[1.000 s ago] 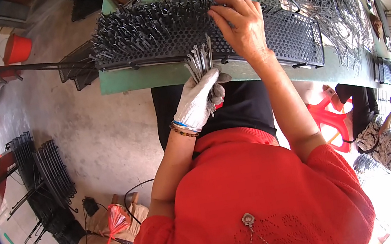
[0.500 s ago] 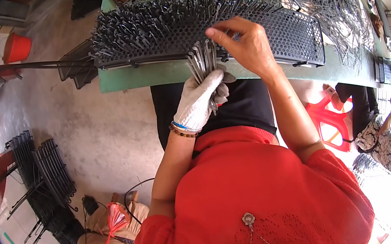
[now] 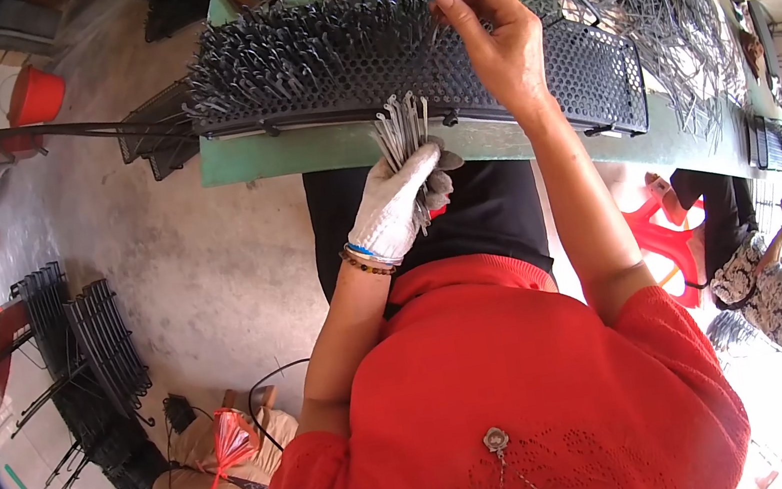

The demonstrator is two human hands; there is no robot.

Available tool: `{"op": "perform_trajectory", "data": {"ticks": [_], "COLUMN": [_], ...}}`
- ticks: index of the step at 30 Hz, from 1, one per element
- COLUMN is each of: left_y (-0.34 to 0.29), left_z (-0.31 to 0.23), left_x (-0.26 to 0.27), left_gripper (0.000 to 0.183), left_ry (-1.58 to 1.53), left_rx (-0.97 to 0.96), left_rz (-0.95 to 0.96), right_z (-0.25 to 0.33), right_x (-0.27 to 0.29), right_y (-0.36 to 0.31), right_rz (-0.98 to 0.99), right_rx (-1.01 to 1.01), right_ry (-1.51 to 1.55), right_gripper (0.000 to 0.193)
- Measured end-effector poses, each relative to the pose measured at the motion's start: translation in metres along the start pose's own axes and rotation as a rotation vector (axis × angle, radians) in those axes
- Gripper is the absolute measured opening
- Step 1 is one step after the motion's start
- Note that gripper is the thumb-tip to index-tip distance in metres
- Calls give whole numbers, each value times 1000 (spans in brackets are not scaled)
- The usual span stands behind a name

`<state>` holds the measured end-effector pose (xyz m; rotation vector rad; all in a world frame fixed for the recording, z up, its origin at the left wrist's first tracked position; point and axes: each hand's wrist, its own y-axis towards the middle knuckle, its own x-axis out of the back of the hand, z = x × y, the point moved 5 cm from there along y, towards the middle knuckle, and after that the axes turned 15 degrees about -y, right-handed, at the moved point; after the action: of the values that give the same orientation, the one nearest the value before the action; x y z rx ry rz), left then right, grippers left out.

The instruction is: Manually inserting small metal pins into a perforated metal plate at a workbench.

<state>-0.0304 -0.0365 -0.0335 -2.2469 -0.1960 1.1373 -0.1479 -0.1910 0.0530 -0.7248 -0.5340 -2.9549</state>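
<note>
Metal rods (image 3: 405,126) fan out from the gloved left hand (image 3: 399,193) at the bench's (image 3: 237,163) near edge; its grip is closed firmly round the bundle's lower part. Their long axis runs roughly square to that edge, the flattened top ends pointing away from the person, toward the perforated rack (image 3: 589,78) that lies along it. The bare right hand (image 3: 504,40) is over the rack's middle, thumb and forefinger nearly meeting; whether this grip has hold of 1 rod cannot be told. Judging by the rack, roughly 1 half is done: standing rods (image 3: 273,65) crowd its left part, tops up and mostly leaning a little, while holes toward its right end and front middle are bare. Loose rods (image 3: 651,23) lie heaped in mixed directions toward the bench's right end.
</note>
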Motion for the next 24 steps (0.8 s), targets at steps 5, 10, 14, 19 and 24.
{"op": "perform_trajectory", "data": {"ticks": [5,10,14,19,24], "left_y": [0,1,2,1,2], "left_z": [0,0,0,0,0], "left_x": [0,3,3,2,3], "left_gripper": [17,17,19,19,19], "left_ry": [-42,-46,-40,-31,-36], "left_rx": [-11,-15,-21,-15,-15], "left_rz": [-5,19,41,25,21], "right_z": [13,20,18,14,9], "right_x": [-3,-4,-7,-11,-13], "right_y": [3,7,9,6,3], "right_rz": [-51,-19,-8,21,-30], "right_rx": [155,271,338,229,224], "right_ry": [-151,-248,-280,-186,-167], "right_gripper": [17,18,17,17,17]}}
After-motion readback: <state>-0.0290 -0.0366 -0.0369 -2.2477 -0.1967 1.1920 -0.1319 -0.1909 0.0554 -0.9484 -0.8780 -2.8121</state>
